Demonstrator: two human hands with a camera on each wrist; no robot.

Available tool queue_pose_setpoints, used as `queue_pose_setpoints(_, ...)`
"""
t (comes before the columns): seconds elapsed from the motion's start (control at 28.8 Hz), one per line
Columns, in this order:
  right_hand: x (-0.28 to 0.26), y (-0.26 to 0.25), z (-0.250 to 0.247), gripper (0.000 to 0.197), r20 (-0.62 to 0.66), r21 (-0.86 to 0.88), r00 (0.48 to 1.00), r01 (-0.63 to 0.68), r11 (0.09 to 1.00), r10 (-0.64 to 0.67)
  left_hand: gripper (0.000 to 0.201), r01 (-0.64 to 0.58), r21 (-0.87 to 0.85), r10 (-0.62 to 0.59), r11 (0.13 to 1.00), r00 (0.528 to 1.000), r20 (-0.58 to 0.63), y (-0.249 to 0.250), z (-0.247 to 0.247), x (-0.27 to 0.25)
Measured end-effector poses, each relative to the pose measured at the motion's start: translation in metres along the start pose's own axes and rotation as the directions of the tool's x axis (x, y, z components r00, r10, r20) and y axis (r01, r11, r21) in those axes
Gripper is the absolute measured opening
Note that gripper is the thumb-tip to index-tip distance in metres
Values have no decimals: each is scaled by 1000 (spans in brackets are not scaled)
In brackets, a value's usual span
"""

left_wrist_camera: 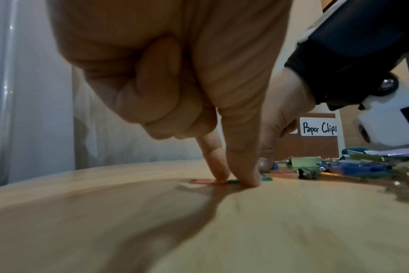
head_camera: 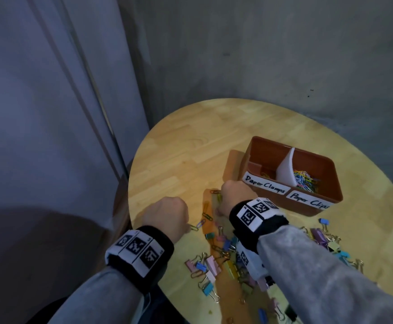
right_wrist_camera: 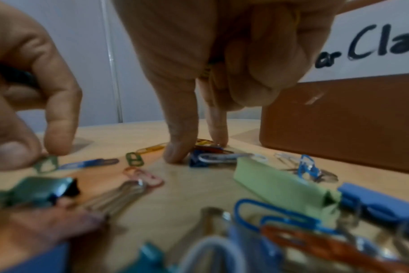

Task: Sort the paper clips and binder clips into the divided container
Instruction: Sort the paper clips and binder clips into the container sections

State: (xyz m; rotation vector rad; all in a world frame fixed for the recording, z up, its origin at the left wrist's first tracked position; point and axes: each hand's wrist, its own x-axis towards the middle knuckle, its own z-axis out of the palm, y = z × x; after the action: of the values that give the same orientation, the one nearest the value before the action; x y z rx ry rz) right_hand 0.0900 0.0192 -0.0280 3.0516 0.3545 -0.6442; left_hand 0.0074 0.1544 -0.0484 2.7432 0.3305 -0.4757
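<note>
A brown divided container (head_camera: 326, 174) stands on the round wooden table (head_camera: 191, 141), labelled "Paper Clamps" on its left half and "Paper Clips" on its right. Coloured paper clips (head_camera: 306, 181) lie in the right compartment. My left hand (left_wrist_camera: 234, 177) has thumb and index tips down on the table, pinching a green paper clip (right_wrist_camera: 47, 164); an orange clip (left_wrist_camera: 201, 182) lies beside it. My right hand (right_wrist_camera: 196, 149), close to the container's front left corner, pinches at a small cluster of paper clips (right_wrist_camera: 210, 146), with something yellow tucked in its curled fingers.
Loose paper clips (head_camera: 206, 213) lie between my hands. Pastel binder clips (head_camera: 214, 265) are heaped near the table's front edge under my right forearm, with more (head_camera: 326, 239) to the right. A grey wall and a curtain stand behind the table.
</note>
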Motion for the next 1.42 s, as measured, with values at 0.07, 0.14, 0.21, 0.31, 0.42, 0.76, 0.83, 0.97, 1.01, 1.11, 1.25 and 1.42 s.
queue_pose_setpoints(0.07, 0, -1, 3, 13, -48, -23, 999, 17, 1000, -18, 8, -17, 22, 18, 1000, 1000, -14, 3, 1, -1)
queue_pose_setpoints(0.14, 2, -2, 6, 7, -72, -36, 997, 35, 999, -37, 15, -51, 61, 52, 997, 998, -16, 6, 3, 0)
queue_pose_setpoints(0.21, 3, -4, 7, 4, -78, -31, 996, 41, 999, -43, 14, -77, 80, 78, 994, 997, -4, 7, 3, 0)
queue_pose_setpoints(0.31, 5, -7, 7, 11, -79, 6, 997, 19, 1000, -18, 14, -104, 48, 104, 993, 995, -3, 8, 2, 0)
queue_pose_setpoints(0.42, 6, -7, 7, 31, -77, 71, 996, -36, 997, 41, 31, -135, 25, 136, 990, 990, -24, 9, 2, 2)
queue_pose_setpoints(0.76, 9, -12, 8, 14, 54, 97, 998, -36, 995, 31, 12, -170, 181, 169, 969, 985, 22, 29, 6, 15)
queue_pose_setpoints(0.83, 4, -7, 5, 20, 71, 88, 997, -32, 996, 26, 16, -175, 164, 164, 971, 983, 81, 31, 8, 16)
queue_pose_setpoints(0.97, 3, 14, 1, 29, 50, 384, 997, -74, 920, 59, 28, -125, -141, 140, 982, 985, 99, 21, 4, 19)
queue_pose_setpoints(1.01, 3, 19, -3, 25, 85, 543, 988, -152, 826, 126, 31, -113, -267, 141, 957, 986, 88, 17, 1, 20)
queue_pose_setpoints(1.11, -5, 35, -9, 27, 166, 845, 978, -206, 494, 125, 32, -91, -551, 120, 829, 993, 17, 7, -7, 22)
queue_pose_setpoints(1.25, -25, 42, -8, 18, 342, 931, 939, -336, 142, -21, 29, 13, -791, 38, 612, 998, 46, 5, -9, 22)
queue_pose_setpoints(1.42, -30, 43, -7, 8, 378, 889, 904, -415, -194, -200, 35, 32, -780, 73, 625, 992, 99, 0, -6, 20)
